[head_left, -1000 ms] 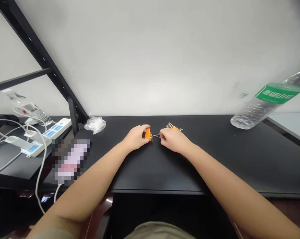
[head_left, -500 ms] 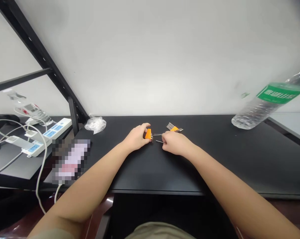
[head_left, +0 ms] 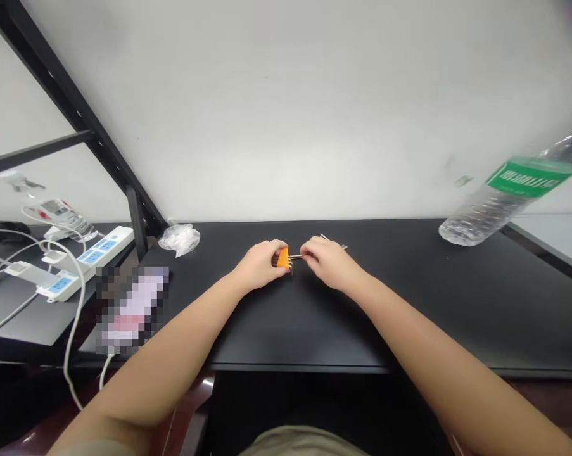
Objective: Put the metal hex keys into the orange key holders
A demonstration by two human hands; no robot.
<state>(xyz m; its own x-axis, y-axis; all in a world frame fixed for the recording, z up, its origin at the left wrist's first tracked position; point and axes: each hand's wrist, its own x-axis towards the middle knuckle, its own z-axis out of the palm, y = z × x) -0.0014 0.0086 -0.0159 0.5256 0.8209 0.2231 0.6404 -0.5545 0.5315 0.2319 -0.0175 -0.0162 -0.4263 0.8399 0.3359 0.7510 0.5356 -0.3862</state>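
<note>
Here at the black desk (head_left: 457,316), against a white wall (head_left: 286,114), our left hand (head_left: 258,265) grips an orange tool (head_left: 282,258), our right hand (head_left: 330,263) a metal pin (head_left: 295,256).

Orange holder (head_left: 282,258), silver hex keys (head_left: 295,256) at its end, on black desk (head_left: 409,316). Right of holder: clear bottle (head_left: 476,218), green label (head_left: 527,177), white lettering. Left of holder: white power strip (head_left: 105,247), blue panels (head_left: 93,256).

Bright, even light casts soft shadows under the left hand (head_left: 260,265) and right hand (head_left: 330,263); edges bow outward.
</note>
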